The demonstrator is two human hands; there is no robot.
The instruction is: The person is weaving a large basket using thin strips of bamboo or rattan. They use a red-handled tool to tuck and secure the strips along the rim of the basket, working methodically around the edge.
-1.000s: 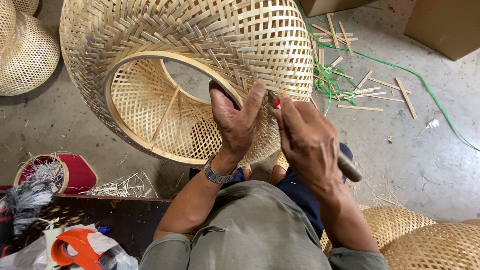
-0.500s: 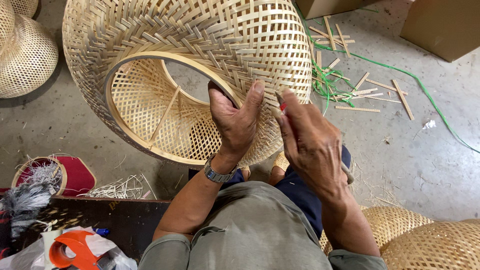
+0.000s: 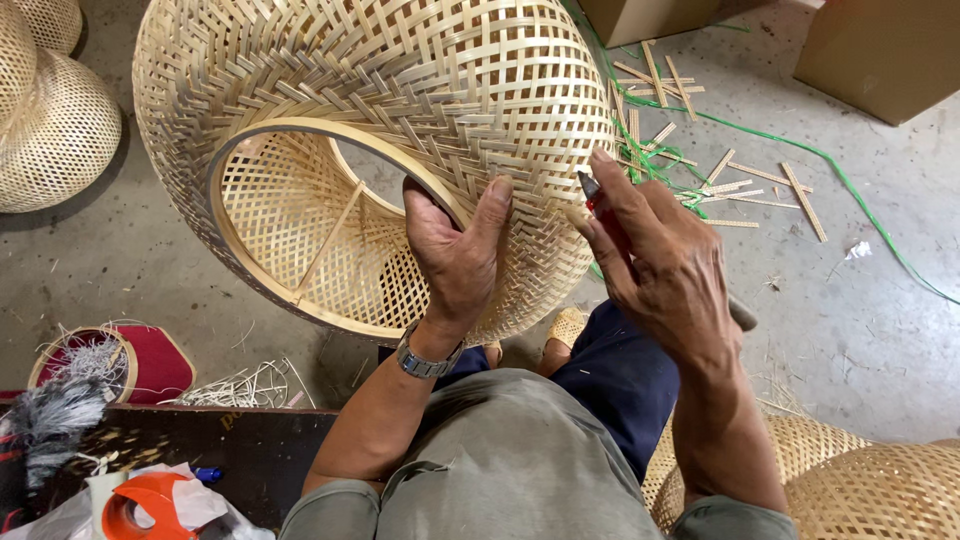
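Woven bamboo makes the big round shade (image 3: pixel 380 130), which fills the space above both hands and rests tilted, with its ringed opening turned to the person. Compared with a second ago, the shade sits a little more to the right and the right hand (image 3: pixel 660 265) has come away from the weave; it now stands just beside the shade wall, so the tool is no longer pressed in. This hand is closed around a small red-handled tool (image 3: pixel 592 192). The left hand (image 3: pixel 455 250) grips the wooden ring (image 3: pixel 240 160), thumb outside. Left of the hands lie two other shades (image 3: pixel 50 120); below the right hand two more (image 3: pixel 880 490). Scattered bamboo strips (image 3: pixel 760 180) lie beyond.
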